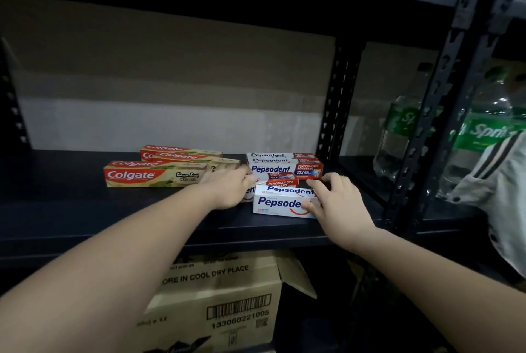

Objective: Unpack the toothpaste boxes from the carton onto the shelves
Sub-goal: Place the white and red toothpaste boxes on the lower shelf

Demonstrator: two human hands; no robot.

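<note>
Cardboard flaps stand open on the carton (219, 295) below the shelf (85, 210), and up on that dark shelf the stock is building nicely. Three Colgate boxes (153, 174) lie in a loose group left of the Pepsodent stack (284, 166), which sits a few boxes deep toward the back. So a fair share looks unpacked; how many remain inside the carton I cannot tell, since its inside is out of sight.

Now the hands! The right hand (336, 204) holds the front Pepsodent box (280, 201), thumb on its near face and fingers curled over its right end, a firm grip on a box lying on the shelf just in front of the stack. The left hand (227, 187) reaches in left of that box, fingers at the end of another Pepsodent box (281, 183) between front box and stack; whether it pinches or only nudges, I cannot tell. Squaring these two against the stack looks like the job in hand.
</note>
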